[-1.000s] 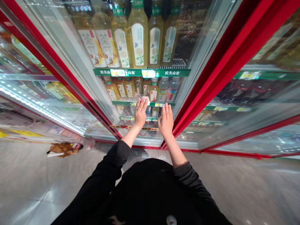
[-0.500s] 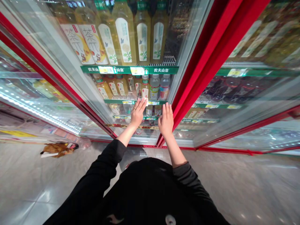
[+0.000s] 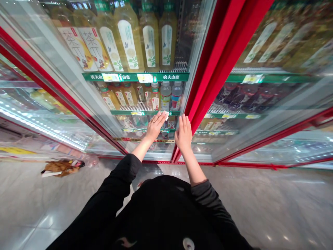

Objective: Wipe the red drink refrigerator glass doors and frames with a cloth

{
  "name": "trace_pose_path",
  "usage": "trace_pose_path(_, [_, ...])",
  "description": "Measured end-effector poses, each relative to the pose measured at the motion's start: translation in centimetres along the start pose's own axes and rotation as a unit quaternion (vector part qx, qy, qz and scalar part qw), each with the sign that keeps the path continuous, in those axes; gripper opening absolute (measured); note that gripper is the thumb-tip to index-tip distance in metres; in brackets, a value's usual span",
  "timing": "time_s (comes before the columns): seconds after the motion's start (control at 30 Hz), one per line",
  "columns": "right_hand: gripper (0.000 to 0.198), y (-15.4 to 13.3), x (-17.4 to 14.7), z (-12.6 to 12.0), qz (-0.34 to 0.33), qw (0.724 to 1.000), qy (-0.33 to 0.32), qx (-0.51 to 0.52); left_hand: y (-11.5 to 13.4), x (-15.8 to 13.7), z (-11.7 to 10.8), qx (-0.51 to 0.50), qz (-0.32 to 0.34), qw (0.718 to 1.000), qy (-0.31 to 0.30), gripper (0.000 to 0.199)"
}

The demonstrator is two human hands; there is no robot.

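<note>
My left hand (image 3: 155, 126) lies nearly flat against the glass door (image 3: 191, 41) of a drinks fridge, with a ring on one finger. Under its fingertips a small white wipe (image 3: 167, 116), perhaps a tissue, is pressed to the glass; most of it is hidden by the fingers. To the right, my right hand (image 3: 183, 134) rests with straight fingers on the door's edge beside the red frame (image 3: 208, 66), holding nothing. Behind the glass, small drink bottles (image 3: 155, 99) stand on a shelf just above my left hand.
Large tea bottles (image 3: 130, 43) fill the upper shelf, above a green price strip (image 3: 171, 77). Another glass-fronted section with dark drink bottles (image 3: 246, 93) is to the right. On the grey floor (image 3: 260, 201) at left lies a brown, toy-like object (image 3: 61, 167) near the fridge base.
My left hand has slid slightly right across the glass with the white wipe, closer to my right hand. My right hand stays at the door edge. The view has shifted a little to the right.
</note>
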State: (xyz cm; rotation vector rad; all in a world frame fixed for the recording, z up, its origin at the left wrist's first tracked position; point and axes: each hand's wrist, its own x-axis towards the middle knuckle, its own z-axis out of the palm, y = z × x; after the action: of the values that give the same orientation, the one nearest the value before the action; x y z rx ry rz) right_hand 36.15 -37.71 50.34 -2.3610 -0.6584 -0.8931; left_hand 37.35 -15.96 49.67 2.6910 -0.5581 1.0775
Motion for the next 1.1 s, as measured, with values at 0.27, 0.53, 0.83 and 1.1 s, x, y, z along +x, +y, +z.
trace_pose_path(0.27, [0.092,0.7,-0.7,-0.3,0.029,0.999,0.011,0.007,4.2,3.7,0.8,-0.001,0.021,1.0,-0.014,0.064])
trace_pose_path(0.53, [0.09,2.4,-2.2,-0.7,0.041,0.999,0.006,0.001,1.8,0.9,-0.1,0.009,0.063,0.996,-0.055,0.061])
trace_pose_path(0.83, [0.089,2.9,-2.5,-0.7,0.039,0.999,0.009,-0.014,5.9,3.7,2.6,0.013,0.078,0.996,-0.036,0.058])
trace_pose_path(1.1, [0.088,3.1,-3.0,-1.0,0.056,0.998,-0.009,-0.011,3.6,1.1,1.8,0.001,0.117,0.991,-0.062,0.063])
